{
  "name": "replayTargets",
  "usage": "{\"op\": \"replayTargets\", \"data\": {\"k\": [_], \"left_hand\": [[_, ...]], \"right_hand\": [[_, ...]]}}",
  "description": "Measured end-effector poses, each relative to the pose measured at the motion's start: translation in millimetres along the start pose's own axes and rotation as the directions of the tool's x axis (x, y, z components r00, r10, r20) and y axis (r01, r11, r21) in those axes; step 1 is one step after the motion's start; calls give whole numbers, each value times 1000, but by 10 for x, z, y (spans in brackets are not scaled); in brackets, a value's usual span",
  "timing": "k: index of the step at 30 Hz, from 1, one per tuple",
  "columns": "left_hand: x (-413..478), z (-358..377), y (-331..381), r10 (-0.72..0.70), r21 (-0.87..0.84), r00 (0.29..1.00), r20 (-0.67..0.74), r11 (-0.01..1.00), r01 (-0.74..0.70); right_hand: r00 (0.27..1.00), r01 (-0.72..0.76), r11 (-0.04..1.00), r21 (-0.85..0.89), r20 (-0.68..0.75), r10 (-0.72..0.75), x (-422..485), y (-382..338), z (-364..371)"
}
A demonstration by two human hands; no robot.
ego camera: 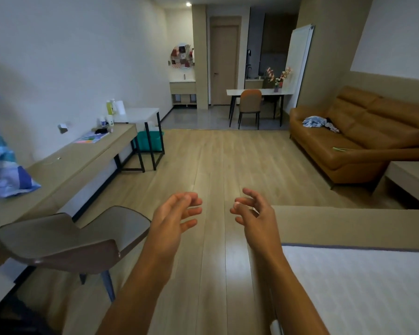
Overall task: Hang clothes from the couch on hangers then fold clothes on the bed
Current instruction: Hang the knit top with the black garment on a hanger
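Fingers [191,210] of the left hand [172,213] loosely curled, thumb apart, gripping nothing. Same on the right hand [254,211]: fingers [246,201] half bent and empty. Held out ahead, palms turned toward each other, over bare floor [203,160].

Just beside the right forearm, the bed [348,286], its corner and white mattress edge along the lower right, with no garment visible on the part in view. To the left, a chair [70,238] drawn up near the long tabletop [82,163], and a blue checked cloth [3,165] hanging at the far left edge.

Farther out, ahead and to the right, well apart from both hands: the couch [373,151]. On its seat at the far end, the clothes [315,121], a crumpled blue-and-white piece touching a darker one, the heap stretched roughly along the seat's length. Nearer on the same seat, a thin green strip [341,149], possibly a hanger, too small to tell.

Judged from this: hanging step unfinished, with a walk across the floor needed before any grasp. Right hand on the couch side and so the nearer, likely first to reach the heap. Left then free for a hanger.
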State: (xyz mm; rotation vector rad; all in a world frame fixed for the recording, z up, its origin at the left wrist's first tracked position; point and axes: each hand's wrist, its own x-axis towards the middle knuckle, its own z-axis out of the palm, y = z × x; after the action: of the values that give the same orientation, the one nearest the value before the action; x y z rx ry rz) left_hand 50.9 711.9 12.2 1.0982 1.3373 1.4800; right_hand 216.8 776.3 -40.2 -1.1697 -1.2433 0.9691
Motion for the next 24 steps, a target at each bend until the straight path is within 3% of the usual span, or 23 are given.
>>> {"op": "replayTargets", "data": {"k": [5,12,24], "left_hand": [[1355,333,16,52,51,998,-18,997,-51],[3041,905,-278,21,60,1000,8,998,-22],[6611,2182,-552,28,-53,979,200,998,-18]], "right_hand": [[1000,-2,1000,19,-8,2,1364,53,243],[999,-37,998,-45,-37,36,3028,362,324],[980,-35,983,-182,-201,-2,6384,799,451]]}}
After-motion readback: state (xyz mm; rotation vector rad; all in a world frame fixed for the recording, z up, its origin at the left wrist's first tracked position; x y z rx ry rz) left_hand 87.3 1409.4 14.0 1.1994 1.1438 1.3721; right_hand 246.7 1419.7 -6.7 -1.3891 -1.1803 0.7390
